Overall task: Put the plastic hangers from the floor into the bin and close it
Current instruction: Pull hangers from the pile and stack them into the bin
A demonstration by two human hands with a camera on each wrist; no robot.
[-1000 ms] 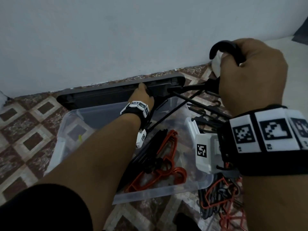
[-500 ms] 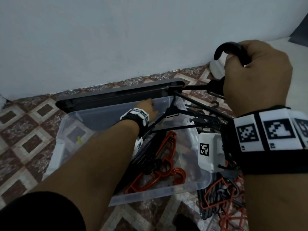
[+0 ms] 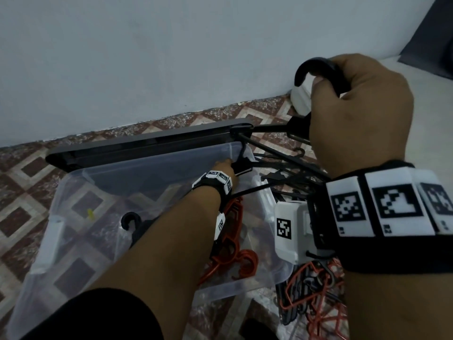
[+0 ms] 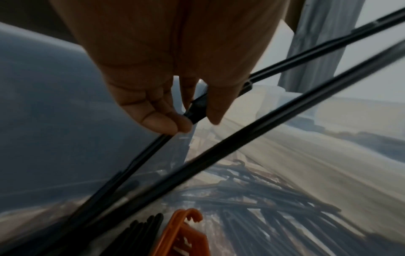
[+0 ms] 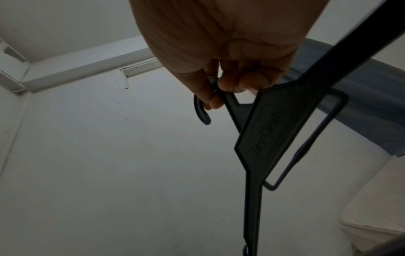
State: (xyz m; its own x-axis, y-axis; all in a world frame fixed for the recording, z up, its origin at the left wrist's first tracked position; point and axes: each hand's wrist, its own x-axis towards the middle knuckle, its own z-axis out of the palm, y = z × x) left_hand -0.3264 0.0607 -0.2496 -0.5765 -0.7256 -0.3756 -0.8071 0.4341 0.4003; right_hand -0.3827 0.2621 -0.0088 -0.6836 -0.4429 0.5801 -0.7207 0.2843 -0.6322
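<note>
A clear plastic bin (image 3: pixel 247 284) stands on the tiled floor with black and orange hangers (image 3: pixel 235 256) inside. My right hand (image 3: pixel 355 104) (image 5: pixel 221 90) grips the hook and neck of a black hanger (image 3: pixel 316 72) (image 5: pixel 265 131), raised to the right of the bin. My left hand (image 3: pixel 224 168) (image 4: pixel 190 121) reaches over the bin's far right corner and pinches the far arm of that black hanger (image 4: pixel 197 110). A pile of black and orange hangers (image 3: pixel 311 288) lies on the floor to the right of the bin.
The bin's dark grey lid (image 3: pixel 147 143) lies on the floor behind the bin, along the white wall (image 3: pixel 171 57). A white object (image 3: pixel 300 99) sits by the wall behind my right hand. Patterned tiles (image 3: pixel 22 182) stretch to the left.
My left hand has come down from the lid's edge to the bin's far right corner and taken hold of the hanger's arm. The right hand has held the hanger's hook almost still.
</note>
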